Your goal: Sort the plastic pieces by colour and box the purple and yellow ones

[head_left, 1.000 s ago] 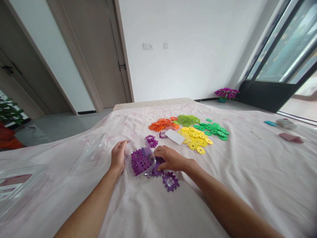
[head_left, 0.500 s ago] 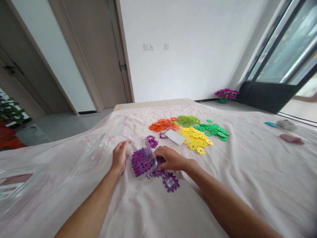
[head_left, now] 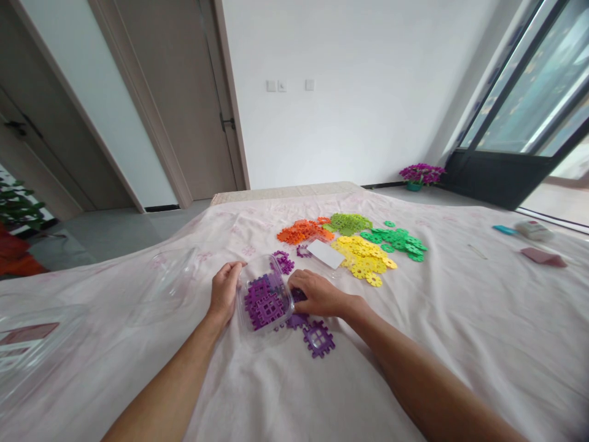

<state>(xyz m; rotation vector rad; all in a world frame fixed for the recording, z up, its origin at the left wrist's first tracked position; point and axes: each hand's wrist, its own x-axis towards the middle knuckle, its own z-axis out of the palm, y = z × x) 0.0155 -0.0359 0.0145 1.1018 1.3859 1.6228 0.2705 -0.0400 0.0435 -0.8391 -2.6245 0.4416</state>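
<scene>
In the head view, two bare hands are seen over a surface covered by a soft, wrinkled, pale pink cloth (head_left: 460, 344). One clear plastic container (head_left: 260, 263), tilted and round-cornered, is clamped at its side by the grip of the left hand (head_left: 224, 290), about midway between the surface's left and right edges. Several flat purple squares (head_left: 265, 307) with toothed rims are held inside it; they overlap too much to be counted. The right hand (head_left: 318, 294) is placed just beside the container with its fingers curled at one dark purple piece (head_left: 299, 294); whether its grip is clamped on that piece cannot be told. One window-patterned purple square (head_left: 319, 339) is laid flat nearer the surface's front edge.

Four heaps of thin, notched plastic pieces are spread toward the far edge: one orange (head_left: 302, 231), one lime (head_left: 347, 222), one dark green (head_left: 400, 240), one yellow (head_left: 363, 255). Among them and the container, one smooth white rectangle (head_left: 324, 253) is seen. At least two further clear containers (head_left: 32, 344) are set toward the left edge, one bearing a red-and-white label.
</scene>
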